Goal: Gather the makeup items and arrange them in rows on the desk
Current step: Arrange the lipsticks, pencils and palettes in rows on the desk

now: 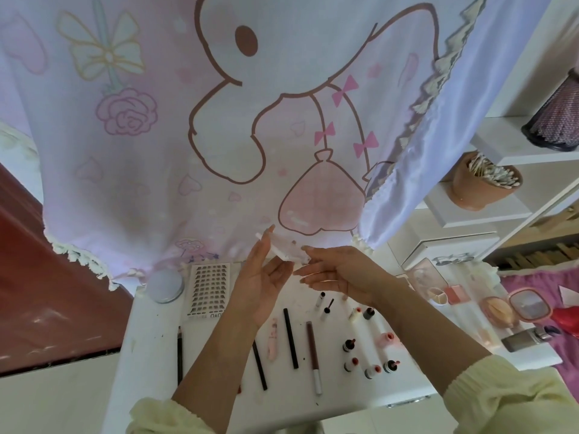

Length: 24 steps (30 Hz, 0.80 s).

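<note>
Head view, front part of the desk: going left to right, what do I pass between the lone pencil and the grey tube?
dark pencil → thin black pencil → pink tube → black stick → brown pen with white end → cluster of small bottles → grey tube

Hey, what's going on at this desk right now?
A person holds a small clear piece up over the white desk. The right hand seems to pinch one end, and the left hand touches the other end with straight fingers. Below, pencils and small bottles lie in rows, next to a lash sheet and a round tin. A pink compact sits off to the right.
</note>
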### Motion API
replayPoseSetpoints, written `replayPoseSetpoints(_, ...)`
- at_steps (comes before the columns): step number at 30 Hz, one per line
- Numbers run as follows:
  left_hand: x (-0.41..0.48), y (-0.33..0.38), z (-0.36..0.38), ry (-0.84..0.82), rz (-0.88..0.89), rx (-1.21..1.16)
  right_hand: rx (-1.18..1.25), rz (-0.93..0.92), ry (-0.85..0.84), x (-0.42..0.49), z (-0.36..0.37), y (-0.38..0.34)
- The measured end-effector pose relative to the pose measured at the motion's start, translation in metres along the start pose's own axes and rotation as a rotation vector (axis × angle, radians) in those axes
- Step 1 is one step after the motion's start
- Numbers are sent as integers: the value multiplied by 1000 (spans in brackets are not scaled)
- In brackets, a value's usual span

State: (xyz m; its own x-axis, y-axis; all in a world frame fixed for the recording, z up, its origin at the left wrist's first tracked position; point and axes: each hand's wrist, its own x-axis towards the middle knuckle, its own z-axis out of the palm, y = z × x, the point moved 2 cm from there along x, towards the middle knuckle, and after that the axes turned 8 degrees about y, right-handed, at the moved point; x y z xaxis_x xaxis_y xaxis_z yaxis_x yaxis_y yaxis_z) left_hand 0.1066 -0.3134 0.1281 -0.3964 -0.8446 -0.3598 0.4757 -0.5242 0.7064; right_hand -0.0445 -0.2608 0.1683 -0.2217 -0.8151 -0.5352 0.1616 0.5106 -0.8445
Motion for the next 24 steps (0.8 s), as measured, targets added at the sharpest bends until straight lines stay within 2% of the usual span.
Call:
replayPoseSetpoints(4,2,2,-1,15,62,23,-226,-265,173,1,-5,-7)
replayPoseSetpoints(10,7,-3,-1,-10,52,26,-485,-552,46,-5,6,-16)
replayPoseSetpoints(16,8,-3,1,20,-47,-82,-489,-589,19,-4,6,-17)
replayPoseSetpoints(24,8,-1,4,49,-66,-99,-547,-662,-7,-1,8,-16)
